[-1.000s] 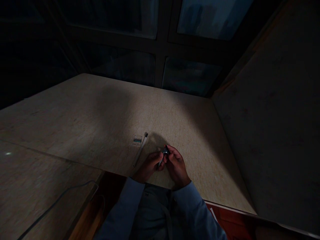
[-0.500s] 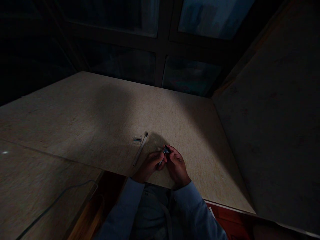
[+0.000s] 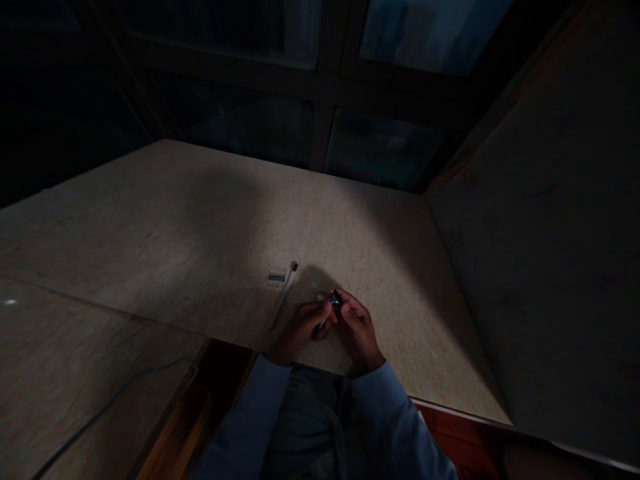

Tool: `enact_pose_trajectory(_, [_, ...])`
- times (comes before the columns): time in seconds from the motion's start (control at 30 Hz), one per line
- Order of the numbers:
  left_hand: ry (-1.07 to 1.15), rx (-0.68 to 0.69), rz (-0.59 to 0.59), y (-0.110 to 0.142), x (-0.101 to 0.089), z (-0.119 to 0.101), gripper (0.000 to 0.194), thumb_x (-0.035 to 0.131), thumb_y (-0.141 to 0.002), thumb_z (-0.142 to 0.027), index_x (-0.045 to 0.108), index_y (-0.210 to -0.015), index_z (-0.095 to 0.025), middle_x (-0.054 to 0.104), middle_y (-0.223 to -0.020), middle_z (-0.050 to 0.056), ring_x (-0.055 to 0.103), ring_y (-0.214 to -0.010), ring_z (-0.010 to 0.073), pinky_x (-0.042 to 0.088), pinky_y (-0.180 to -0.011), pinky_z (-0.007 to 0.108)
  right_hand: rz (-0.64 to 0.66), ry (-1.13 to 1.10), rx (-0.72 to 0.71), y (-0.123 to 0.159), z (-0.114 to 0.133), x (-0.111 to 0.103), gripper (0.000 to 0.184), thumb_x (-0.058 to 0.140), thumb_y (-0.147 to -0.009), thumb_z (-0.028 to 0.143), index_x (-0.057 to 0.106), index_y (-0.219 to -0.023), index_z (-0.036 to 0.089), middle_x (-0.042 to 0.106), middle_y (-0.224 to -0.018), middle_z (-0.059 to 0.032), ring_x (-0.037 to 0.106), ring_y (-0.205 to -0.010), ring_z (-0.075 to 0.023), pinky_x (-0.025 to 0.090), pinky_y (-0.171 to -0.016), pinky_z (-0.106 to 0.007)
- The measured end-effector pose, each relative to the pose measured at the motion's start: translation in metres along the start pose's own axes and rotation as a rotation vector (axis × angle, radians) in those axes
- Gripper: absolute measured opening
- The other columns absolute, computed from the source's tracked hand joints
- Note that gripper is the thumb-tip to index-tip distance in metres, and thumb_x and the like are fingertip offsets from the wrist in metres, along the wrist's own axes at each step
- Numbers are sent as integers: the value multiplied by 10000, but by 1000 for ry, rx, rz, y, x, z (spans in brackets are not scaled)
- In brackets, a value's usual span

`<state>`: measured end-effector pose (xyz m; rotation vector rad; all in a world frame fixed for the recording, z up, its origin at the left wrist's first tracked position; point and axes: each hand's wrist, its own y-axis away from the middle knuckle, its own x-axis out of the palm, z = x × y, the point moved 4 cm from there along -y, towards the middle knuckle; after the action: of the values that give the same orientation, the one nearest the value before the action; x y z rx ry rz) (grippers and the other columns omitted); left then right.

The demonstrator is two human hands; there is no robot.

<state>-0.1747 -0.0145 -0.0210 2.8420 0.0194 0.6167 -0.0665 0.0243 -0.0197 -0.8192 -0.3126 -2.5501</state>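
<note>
1. Close together, the left hand and right hand pinch a dark piece over the table.
2. Near the left hand I see a pale stick, just beside a clear case.

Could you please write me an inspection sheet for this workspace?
Surface: pale mottled tabletop, shadowed in places.
Job's things: small dark shiny object, pinched between both hands; details too dim.
Clutter: slim pale stick with a dark end and small clear case, lying left of the object.
Hands: left hand and right hand, both gripping the object.
Cables: grey cable at lower left.
Surroundings: windows beyond the tabletop; dark wall at right.
</note>
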Motion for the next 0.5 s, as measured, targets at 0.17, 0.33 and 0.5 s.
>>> enact_pose_trajectory(0.17, [-28,-46,15,-1,2,-1,593,663,-711,-702,625,-724,-110,453,-531,-20,394,-427,67,241,-449,230,-24,72,-27,3,0,-10,457,798,-747,464,711,-1120,213,682,-839,-16,619,-761,-144,510,-781,-288])
enact_pose_trajectory(0.33, [-17,-38,34,0,5,-3,560,682,-725,-657,670,-784,-100,465,-582,-13,402,-465,65,244,-461,230,-42,91,-19,4,1,-14,472,810,-723,485,724,-1113,233,713,-1066,-56,661,-919,-193,521,-875,-342])
enact_pose_trajectory(0.5, [14,-15,47,1,6,-2,552,684,-732,-648,679,-800,-100,467,-595,-12,399,-472,65,257,-466,232,-46,87,1,4,0,-13,498,814,-710,502,729,-1119,230,716,-1122,-73,676,-973,-224,523,-919,-386])
